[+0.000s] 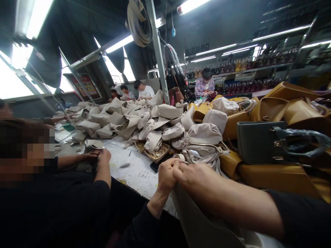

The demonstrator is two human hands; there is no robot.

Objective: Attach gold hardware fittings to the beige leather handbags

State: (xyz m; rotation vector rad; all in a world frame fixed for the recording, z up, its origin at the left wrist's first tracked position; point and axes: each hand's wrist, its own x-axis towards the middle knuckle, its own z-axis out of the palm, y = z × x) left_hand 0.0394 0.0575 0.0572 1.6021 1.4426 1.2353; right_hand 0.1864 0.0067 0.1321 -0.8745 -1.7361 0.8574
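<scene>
Now left hand and right hand both clamped on bag rim, near edge of table; knuckles touching, likely to hold rim taut.

Nothing written can be read here: no brand, number or label. The one sign-like thing is a red and yellow poster at the back left, beyond the long table, and its print is too small and blurred to make out. The beige bag, pinched at its top by the left hand and the right hand, turns a plain face to the camera. The grey bag and the mustard bags show only metal fittings, any stamp too small to tell. The shelves of bags behind are too distant.
</scene>
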